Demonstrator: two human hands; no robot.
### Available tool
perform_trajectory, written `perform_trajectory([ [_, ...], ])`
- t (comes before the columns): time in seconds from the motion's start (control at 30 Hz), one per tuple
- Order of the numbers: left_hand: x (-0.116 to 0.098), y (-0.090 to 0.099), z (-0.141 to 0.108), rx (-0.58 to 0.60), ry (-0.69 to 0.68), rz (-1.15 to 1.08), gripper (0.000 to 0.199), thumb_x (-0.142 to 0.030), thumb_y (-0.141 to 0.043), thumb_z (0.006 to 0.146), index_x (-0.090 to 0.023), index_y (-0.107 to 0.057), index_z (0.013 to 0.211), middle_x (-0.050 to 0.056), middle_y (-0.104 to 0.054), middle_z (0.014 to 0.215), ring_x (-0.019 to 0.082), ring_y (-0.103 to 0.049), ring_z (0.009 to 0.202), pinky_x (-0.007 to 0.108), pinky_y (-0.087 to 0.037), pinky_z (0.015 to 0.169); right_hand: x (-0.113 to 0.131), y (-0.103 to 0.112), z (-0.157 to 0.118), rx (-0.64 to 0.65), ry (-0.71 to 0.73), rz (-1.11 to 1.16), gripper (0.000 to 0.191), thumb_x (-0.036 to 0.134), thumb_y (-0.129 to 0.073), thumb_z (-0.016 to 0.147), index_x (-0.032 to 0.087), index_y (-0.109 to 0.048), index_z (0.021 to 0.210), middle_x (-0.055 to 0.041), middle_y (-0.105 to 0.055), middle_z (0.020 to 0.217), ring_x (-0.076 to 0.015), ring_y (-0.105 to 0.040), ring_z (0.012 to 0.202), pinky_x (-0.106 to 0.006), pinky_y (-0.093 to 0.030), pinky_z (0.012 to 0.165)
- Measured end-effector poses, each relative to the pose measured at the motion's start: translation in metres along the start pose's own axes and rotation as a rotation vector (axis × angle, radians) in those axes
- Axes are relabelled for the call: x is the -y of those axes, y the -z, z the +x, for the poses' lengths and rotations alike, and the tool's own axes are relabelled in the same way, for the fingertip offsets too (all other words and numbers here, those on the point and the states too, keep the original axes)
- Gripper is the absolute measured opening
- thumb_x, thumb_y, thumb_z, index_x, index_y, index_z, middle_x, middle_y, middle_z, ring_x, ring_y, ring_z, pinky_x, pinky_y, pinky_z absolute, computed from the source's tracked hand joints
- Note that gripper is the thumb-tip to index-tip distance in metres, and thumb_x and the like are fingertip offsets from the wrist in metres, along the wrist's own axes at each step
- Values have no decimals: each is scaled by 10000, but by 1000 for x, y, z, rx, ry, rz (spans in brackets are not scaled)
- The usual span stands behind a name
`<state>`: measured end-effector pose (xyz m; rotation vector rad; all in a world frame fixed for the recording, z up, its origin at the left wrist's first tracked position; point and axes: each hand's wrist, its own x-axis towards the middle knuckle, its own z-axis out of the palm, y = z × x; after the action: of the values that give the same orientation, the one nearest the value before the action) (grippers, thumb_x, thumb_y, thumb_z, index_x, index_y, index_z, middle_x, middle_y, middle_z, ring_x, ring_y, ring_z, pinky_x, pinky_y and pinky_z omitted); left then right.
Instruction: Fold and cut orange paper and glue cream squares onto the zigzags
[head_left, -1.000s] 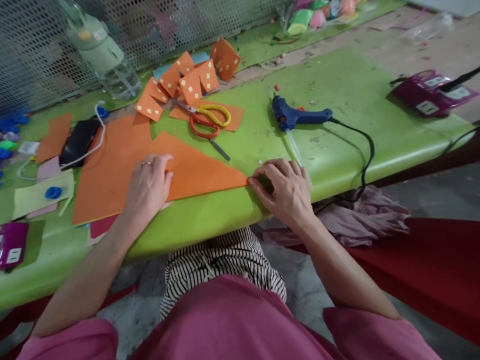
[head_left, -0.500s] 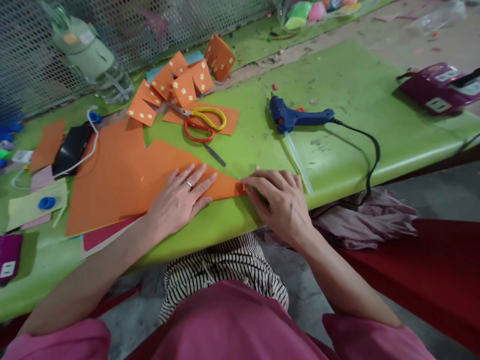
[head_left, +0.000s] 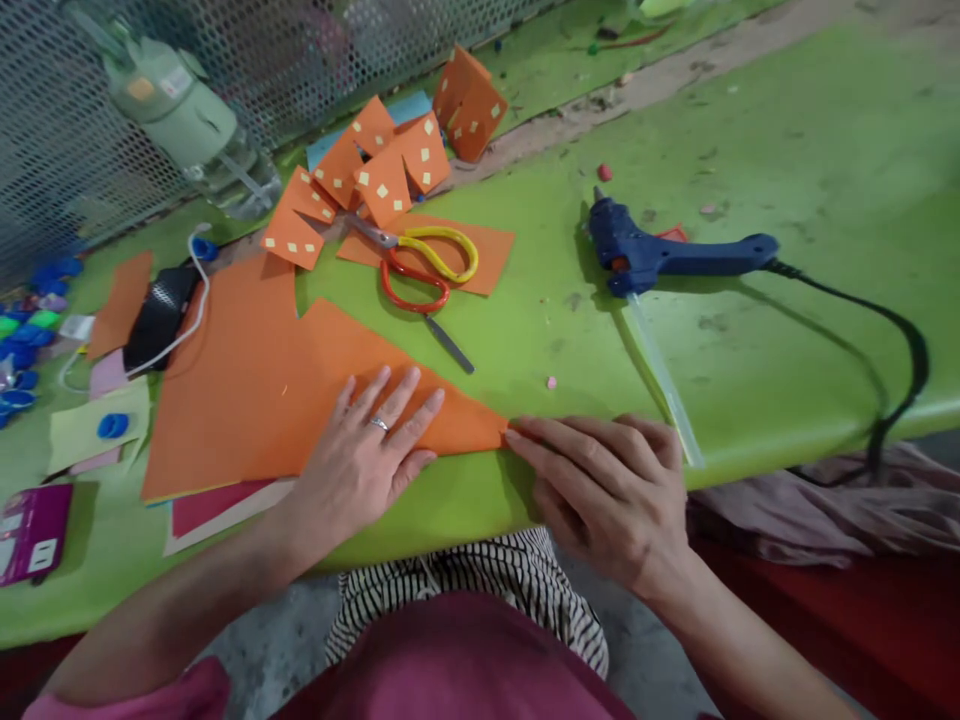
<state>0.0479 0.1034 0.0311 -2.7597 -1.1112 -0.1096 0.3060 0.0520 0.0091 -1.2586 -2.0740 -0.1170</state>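
A large orange foam sheet (head_left: 247,385) lies on the green table (head_left: 750,150), its pointed corner aimed right near the front edge. My left hand (head_left: 367,455) rests flat on that pointed part, fingers spread, a ring on one finger. My right hand (head_left: 607,490) sits just right of the tip, its fingertips touching the sheet's point. Neither hand holds anything.
Red and yellow scissors (head_left: 424,265) lie on an orange scrap behind the sheet. Several small orange pieces with pale squares (head_left: 382,165) are farther back. A blue glue gun (head_left: 660,255) with a black cord lies to the right. A pale green bottle (head_left: 187,110) stands back left.
My left hand slid right along the orange sheet and flattened near its tip. My right hand stayed at the tip. The camera came closer to the table.
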Motion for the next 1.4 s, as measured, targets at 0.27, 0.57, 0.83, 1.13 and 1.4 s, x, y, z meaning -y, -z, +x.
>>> perform_trajectory([
  [0.27,2,1,-3,34,-12,-37,572,-354,-515,1014,-176,-398,1546,187,-478,1559,417,-450,1430,623,-384,1137,2,-4,-9,-148,-17,-58,151,309,-675,934,214,-725,1040,-58,-747,889,-205,-607,835,-374,-471,779],
  [0.57,3,10,-4,53,18,-186,645,-379,-379,1055,-168,-193,1635,177,-448,1587,371,-369,1500,589,-315,1211,0,2,-4,-68,57,-119,78,372,-722,916,314,-774,906,62,-790,852,-153,-570,754,-331,-417,727],
  [0.83,-2,14,-6,134,29,-155,762,-338,-540,1007,-354,-114,1639,116,-278,1685,409,-301,1527,665,-294,1199,-3,6,-2,-33,127,-108,35,356,-783,871,333,-807,861,91,-803,870,-146,-574,742,-347,-408,714],
  [1.13,-2,16,-6,177,-21,-136,789,-383,-562,997,-346,-106,1639,174,-307,1658,449,-286,1521,723,-293,1160,-4,4,-3,2,120,-119,194,463,-699,929,313,-805,989,100,-809,896,-134,-593,741,-341,-441,734],
  [1.4,-2,15,-1,229,5,-127,771,-581,-427,1005,-230,-159,1637,174,-328,1653,414,-217,1551,678,-206,1212,-7,-3,-24,14,111,-65,332,207,-708,921,258,-737,1248,30,-820,999,-163,-678,850,-333,-496,773],
])
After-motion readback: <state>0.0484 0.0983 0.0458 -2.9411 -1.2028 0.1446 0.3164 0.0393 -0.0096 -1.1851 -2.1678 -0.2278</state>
